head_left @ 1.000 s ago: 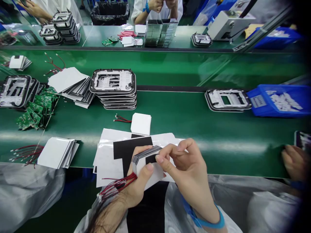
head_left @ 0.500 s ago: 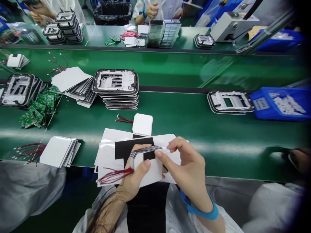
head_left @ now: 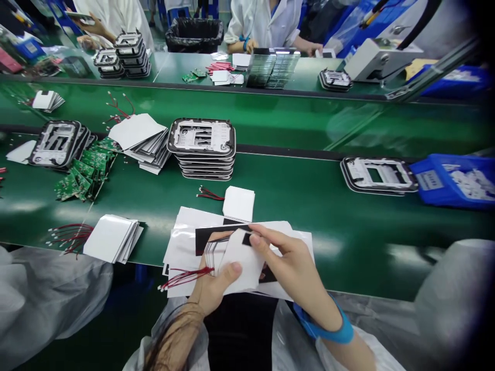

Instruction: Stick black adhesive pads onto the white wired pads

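Note:
My left hand (head_left: 212, 291) is wrapped round a stack of thin white wired panels (head_left: 242, 268), thumb on top. Red and black leads (head_left: 185, 278) hang from the stack's left side. My right hand (head_left: 296, 265), with a blue wristband (head_left: 328, 330), pinches the top panel at its upper right corner, beside a small black patch. That panel is tilted out of line with the others, whose edges show fanned at the left. Under both hands lie white sheets (head_left: 180, 239) with black areas. Just beyond them rests another small white wired panel (head_left: 238, 203).
More wired panels (head_left: 108, 237) lie front left, with green circuit boards (head_left: 83, 175) and fanned white panels (head_left: 137, 131) behind. Stacked plastic frames (head_left: 203, 136) stand mid-bench. Frames (head_left: 379, 175) and a blue bin (head_left: 433, 180) are at right. Co-workers sit across, and a sleeve (head_left: 456, 273) is at right.
The top panel has turned out of line with the stack, and my right fingers have closed on its corner. The whole view has shifted, and a neighbour's sleeve has come in at the right.

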`<action>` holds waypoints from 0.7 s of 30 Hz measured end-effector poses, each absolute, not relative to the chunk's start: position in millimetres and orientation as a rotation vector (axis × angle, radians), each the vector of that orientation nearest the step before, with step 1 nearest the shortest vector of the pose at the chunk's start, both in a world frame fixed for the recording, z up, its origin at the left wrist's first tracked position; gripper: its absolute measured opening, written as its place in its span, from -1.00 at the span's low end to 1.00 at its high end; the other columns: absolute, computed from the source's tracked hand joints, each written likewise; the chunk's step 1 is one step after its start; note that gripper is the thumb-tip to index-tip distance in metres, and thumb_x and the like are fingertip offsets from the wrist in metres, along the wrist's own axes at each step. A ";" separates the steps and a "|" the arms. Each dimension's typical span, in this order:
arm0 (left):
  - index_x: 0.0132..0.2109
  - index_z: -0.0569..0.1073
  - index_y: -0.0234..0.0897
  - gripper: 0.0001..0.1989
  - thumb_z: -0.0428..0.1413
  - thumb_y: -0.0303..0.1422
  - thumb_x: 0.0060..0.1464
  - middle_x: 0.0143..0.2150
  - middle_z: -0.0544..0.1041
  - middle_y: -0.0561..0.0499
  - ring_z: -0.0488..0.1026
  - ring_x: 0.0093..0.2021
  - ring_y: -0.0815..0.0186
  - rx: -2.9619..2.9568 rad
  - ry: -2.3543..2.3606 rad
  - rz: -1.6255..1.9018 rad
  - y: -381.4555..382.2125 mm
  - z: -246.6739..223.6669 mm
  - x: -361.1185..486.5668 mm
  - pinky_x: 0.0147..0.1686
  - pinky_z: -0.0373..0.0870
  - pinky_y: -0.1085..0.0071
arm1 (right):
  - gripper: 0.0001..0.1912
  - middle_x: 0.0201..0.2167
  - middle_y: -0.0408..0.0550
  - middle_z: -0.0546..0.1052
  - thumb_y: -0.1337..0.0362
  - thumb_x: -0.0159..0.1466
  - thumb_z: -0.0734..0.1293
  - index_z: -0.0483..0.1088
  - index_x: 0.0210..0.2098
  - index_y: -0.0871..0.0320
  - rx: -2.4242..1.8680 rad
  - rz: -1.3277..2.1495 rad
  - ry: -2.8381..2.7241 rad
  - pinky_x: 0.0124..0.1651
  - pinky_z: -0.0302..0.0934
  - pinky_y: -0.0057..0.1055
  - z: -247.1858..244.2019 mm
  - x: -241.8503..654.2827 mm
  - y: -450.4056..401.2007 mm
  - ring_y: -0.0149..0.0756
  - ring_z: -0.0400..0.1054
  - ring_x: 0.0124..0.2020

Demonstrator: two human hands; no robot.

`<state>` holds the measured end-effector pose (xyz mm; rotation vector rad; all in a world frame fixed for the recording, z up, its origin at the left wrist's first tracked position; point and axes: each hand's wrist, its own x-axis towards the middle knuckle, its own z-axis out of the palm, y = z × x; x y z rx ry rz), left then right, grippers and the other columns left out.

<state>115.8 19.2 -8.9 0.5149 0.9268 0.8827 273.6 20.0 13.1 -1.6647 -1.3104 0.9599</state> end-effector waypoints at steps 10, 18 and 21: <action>0.28 0.11 -0.28 -0.27 0.23 -0.33 0.02 -0.24 0.62 -0.15 0.59 -0.21 -0.01 0.302 0.896 0.877 33.7 -18.8 96.2 -0.18 0.52 0.00 | -0.74 -0.55 -0.12 0.48 0.18 0.26 0.29 0.45 -0.48 0.18 -1.543 0.857 -1.604 -0.46 0.13 -0.44 52.2 270.5 118.8 -0.35 0.32 -0.50; 0.25 0.18 -0.36 -0.37 0.16 -0.28 0.09 -0.35 0.64 -0.15 0.61 -0.32 0.07 0.396 0.824 0.740 36.8 -28.0 89.8 -0.22 0.51 0.12 | -0.79 -0.33 0.00 0.55 0.27 0.33 0.26 0.48 -0.33 0.25 -1.498 0.564 -2.412 -0.28 0.19 -0.38 9.6 154.0 226.2 -0.27 0.40 -0.29; 0.24 0.20 -0.33 -0.39 0.17 -0.29 0.08 -0.39 0.63 -0.09 0.61 -0.30 0.09 0.393 0.843 0.753 36.6 -27.9 89.4 -0.23 0.51 0.17 | -0.84 -0.21 0.04 0.51 0.32 0.33 0.26 0.44 -0.24 0.28 -1.517 0.430 -2.485 -0.15 0.23 -0.27 -5.5 136.1 226.5 -0.21 0.38 -0.16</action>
